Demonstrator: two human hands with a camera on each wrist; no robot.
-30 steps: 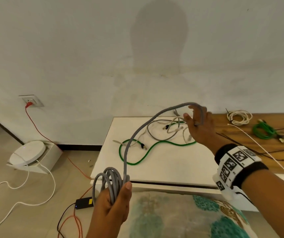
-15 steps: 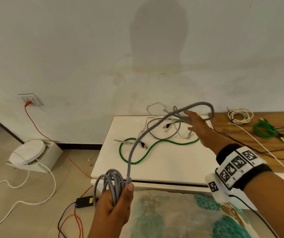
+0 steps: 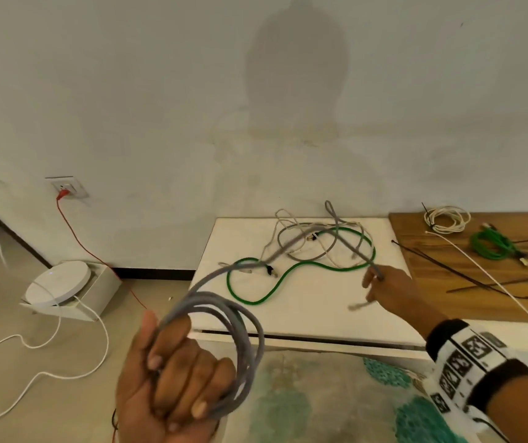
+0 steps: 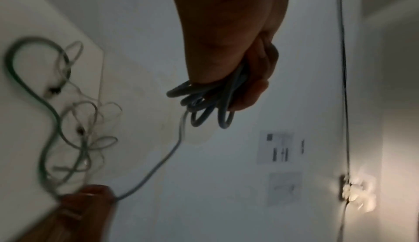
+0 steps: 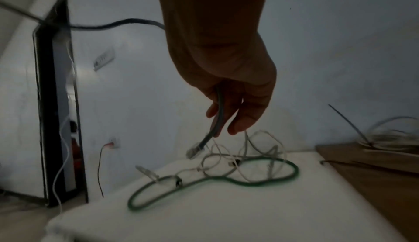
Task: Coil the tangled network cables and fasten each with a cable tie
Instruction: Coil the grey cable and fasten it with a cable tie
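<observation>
My left hand is raised close to the camera and grips a coil of grey network cable of several loops; the left wrist view shows the same coil bunched in the fingers. The cable's loose length arcs over the white table to my right hand, which pinches it near its end. Its plug dangles below the fingers. A green cable and a tangle of grey and white cables lie on the table.
On the wooden top at the right lie a tied white coil, a green coil, black cable ties and a white tie. The floor at left holds a round white device, cords and a wall socket.
My right hand has drawn back from the far tangle towards me, bringing the grey cable's end with it. My left hand has risen closer with the coil, which now looks larger.
</observation>
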